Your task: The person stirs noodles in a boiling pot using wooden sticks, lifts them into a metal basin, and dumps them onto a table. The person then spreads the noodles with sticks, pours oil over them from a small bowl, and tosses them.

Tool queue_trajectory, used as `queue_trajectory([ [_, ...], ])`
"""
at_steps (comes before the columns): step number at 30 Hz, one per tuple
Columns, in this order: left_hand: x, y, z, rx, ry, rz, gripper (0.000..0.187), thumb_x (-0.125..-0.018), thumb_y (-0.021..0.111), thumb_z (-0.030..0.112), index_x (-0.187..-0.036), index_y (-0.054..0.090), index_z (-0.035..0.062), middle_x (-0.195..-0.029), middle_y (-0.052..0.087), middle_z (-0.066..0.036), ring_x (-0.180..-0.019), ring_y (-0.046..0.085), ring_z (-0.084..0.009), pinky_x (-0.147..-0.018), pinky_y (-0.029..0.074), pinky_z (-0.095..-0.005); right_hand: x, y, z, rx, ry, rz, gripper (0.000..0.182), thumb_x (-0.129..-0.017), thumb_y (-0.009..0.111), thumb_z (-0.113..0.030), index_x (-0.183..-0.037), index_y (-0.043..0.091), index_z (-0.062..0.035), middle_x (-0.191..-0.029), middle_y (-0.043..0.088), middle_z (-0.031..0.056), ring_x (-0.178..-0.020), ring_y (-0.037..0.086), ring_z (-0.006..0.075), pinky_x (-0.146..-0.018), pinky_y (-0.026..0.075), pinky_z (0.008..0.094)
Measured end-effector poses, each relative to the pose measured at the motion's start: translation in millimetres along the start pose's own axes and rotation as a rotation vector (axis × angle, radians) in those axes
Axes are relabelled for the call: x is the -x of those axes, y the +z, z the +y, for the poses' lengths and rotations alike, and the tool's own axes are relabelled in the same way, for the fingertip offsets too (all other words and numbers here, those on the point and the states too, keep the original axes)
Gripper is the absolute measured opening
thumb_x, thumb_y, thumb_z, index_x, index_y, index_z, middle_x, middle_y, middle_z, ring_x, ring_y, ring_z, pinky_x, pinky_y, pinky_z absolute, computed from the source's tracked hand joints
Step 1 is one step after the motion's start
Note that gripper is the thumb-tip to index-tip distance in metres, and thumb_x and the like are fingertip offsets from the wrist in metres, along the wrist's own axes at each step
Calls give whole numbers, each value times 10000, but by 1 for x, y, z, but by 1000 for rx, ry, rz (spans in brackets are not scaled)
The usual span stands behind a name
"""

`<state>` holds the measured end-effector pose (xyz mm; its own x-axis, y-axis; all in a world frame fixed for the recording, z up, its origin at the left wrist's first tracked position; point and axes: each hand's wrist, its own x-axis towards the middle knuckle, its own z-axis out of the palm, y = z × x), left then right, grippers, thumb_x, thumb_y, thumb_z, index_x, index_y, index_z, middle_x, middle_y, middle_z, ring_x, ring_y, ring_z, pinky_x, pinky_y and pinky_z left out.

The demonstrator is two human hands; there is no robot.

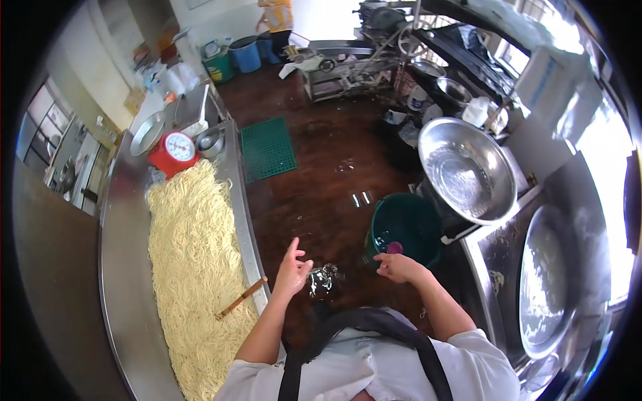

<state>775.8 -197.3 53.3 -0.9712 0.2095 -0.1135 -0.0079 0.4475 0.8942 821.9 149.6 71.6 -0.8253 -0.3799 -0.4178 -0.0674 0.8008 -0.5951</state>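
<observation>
My left hand (291,273) is raised over the floor beside the metal table, empty, its index finger stretched out and the others loosely bent. My right hand (400,269) hovers at the near rim of a dark green tub (372,230), fingers apart and holding nothing visible. Just past its fingertips a small purple item (395,248) shows inside the tub. Left of me, a long bed of pale yellow noodles (197,267) covers part of the steel table (126,267). A wooden stick (242,298) rests across the noodles' edge, near my left forearm.
A red dial scale (175,150) and a metal pot (210,142) stand at the table's far end. Large steel basins (466,170) line the right side. A green mat (269,148) lies on the wet brown floor (314,200). Farther back are a machine (348,73) and a person (277,20).
</observation>
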Motion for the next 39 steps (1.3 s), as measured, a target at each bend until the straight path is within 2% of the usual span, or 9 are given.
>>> queue_trajectory([
  [6, 17, 111, 48, -70, 77, -303, 824, -892, 715, 173, -1567, 252, 75, -1268, 592, -190, -808, 656, -210, -789, 552, -346, 123, 19, 62, -179, 180, 199, 456, -928, 660, -204, -1335, 555, -28, -913, 727, 134, -860, 703, 318, -790, 541, 411],
  [12, 46, 217, 127, -118, 165, -425, 834, -885, 714, 194, -1566, 249, 67, -1263, 581, -206, -809, 667, -216, -797, 552, -358, 270, 59, 142, -289, 369, 329, 447, -914, 678, -190, -1314, 574, -20, -941, 739, 136, -881, 710, 308, -821, 552, 392],
  [17, 83, 292, 172, -89, 231, -540, 834, -900, 708, 180, -1573, 227, 75, -1285, 555, -227, -792, 666, -211, -805, 549, -350, 342, 96, 197, -310, 433, 343, 452, -912, 683, -185, -1321, 571, -26, -975, 742, 138, -887, 712, 285, -815, 555, 382],
  [19, 94, 308, 183, -130, 221, -571, 839, -902, 705, 179, -1581, 218, 95, -1306, 556, -216, -856, 682, -218, -816, 555, -356, 359, 98, 200, -322, 441, 337, 452, -915, 681, -184, -1325, 569, -30, -979, 742, 136, -885, 713, 276, -806, 555, 375],
  [31, 51, 354, 190, -196, 408, -690, 835, -899, 694, 173, -1579, 217, 94, -1276, 548, -201, -810, 636, -194, -806, 535, -339, 378, 68, 181, -443, 531, 482, 449, -915, 682, -172, -1333, 567, -54, -1005, 740, 145, -927, 718, 282, -830, 554, 389],
  [34, 19, 359, 197, -204, 353, -798, 862, -888, 697, 189, -1574, 188, 78, -1305, 545, -245, -1132, 604, -357, -976, 486, -414, 368, 55, 176, -448, 626, 469, 464, -926, 682, -160, -1355, 546, -49, -1039, 728, 148, -936, 711, 254, -795, 562, 360],
  [35, 8, 359, 202, -199, 341, -813, 861, -889, 694, 194, -1573, 186, 71, -1302, 547, -239, -1188, 578, -369, -1009, 467, -426, 361, 49, 173, -511, 619, 494, 456, -929, 678, -161, -1351, 548, -46, -1031, 729, 141, -930, 710, 249, -793, 561, 354],
  [38, -26, 356, 201, -202, 349, -821, 861, -889, 693, 194, -1573, 185, 69, -1312, 542, -244, -1180, 581, -375, -1013, 466, -429, 334, 29, 168, -496, 632, 510, 445, -926, 666, -134, -1346, 550, -44, -1002, 726, 123, -898, 705, 224, -779, 560, 348],
  [39, -38, 363, 181, -158, 445, -753, 859, -874, 713, 168, -1575, 222, 99, -1267, 550, -189, -801, 642, -226, -813, 533, -361, 325, 22, 165, -513, 628, 522, 444, -924, 671, -124, -1345, 552, -48, -1007, 728, 127, -911, 709, 235, -790, 561, 356],
])
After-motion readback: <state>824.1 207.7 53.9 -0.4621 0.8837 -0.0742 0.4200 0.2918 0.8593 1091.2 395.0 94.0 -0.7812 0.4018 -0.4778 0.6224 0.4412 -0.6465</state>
